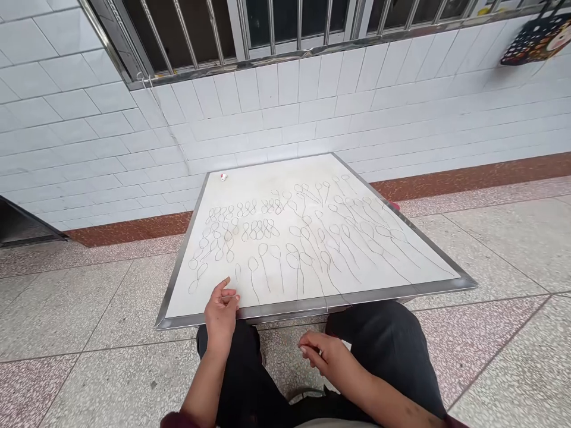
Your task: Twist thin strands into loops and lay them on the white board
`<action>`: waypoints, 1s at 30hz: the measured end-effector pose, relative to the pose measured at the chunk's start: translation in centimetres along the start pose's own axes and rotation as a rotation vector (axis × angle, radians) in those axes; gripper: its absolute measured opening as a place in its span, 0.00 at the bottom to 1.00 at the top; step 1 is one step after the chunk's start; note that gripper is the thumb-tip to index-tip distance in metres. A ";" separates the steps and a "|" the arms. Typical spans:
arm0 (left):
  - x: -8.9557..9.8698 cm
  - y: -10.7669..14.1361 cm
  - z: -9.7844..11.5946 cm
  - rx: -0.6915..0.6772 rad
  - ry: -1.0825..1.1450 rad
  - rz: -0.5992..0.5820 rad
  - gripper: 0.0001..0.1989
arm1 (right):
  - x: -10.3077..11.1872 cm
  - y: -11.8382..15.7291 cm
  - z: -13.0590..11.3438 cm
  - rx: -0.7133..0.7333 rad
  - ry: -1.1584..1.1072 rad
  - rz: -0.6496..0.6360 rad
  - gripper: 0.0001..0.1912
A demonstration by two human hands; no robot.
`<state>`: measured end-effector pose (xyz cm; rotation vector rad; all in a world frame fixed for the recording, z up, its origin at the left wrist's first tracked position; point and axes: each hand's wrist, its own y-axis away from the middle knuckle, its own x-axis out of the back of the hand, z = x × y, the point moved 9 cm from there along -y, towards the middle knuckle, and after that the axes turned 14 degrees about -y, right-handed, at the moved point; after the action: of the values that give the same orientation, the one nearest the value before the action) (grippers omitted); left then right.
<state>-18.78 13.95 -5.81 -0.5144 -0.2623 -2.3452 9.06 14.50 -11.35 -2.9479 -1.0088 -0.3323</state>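
Note:
My left hand [222,312] is over the near left edge of a white board [250,172]. Its thumb and fingers pinch the tail of a thin looped wire [238,272], whose small loop rises above the fingertips. In front of my right thigh, below the board's edge, my right hand [322,352] is closed with thumb and index finger together. Whatever it may hold is too small to make out. Many single-loop wires [293,260] with long tails lie over the middle and right of the board. Shorter double-loop wires [259,230] lie in rows at the left.
A grey metal frame [179,255] edges the board, which stands near a white tiled wall [285,113]. A small red and white object [223,177] lies at its far left corner. Barred windows [294,27] and a patterned bag [537,38] are above. My knees are under the near edge.

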 end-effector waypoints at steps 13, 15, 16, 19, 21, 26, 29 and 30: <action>-1.3 -3.0 2.9 -0.114 -0.511 0.047 0.25 | 5.4 3.8 7.2 -0.037 0.077 0.192 0.13; -1.6 -3.4 3.2 -0.116 -0.555 0.056 0.26 | 5.9 3.8 7.1 -0.021 0.085 0.211 0.13; -1.8 -3.5 3.3 -0.118 -0.571 0.060 0.26 | 6.3 3.8 7.1 -0.011 0.091 0.224 0.14; -2.3 -3.9 3.7 -0.132 -0.590 0.071 0.26 | 7.9 4.2 6.9 0.021 0.125 0.277 0.15; -2.4 -4.0 3.9 -0.148 -0.582 0.076 0.25 | 9.4 4.8 6.9 0.054 0.183 0.310 0.15; -1.4 -4.8 4.2 -0.188 -0.527 0.114 0.19 | 12.4 6.5 6.6 0.236 0.410 0.375 0.14; 0.5 -5.4 3.6 -0.183 -0.504 0.174 0.19 | 12.6 7.0 6.4 0.324 0.503 0.379 0.12; 1.4 -5.5 3.3 -0.177 -0.504 0.197 0.19 | 12.5 7.0 6.3 0.342 0.528 0.371 0.12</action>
<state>-22.53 18.23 -2.51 -1.1645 -0.2220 -2.0264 24.19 16.94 -14.57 -2.4581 -0.3970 -0.7771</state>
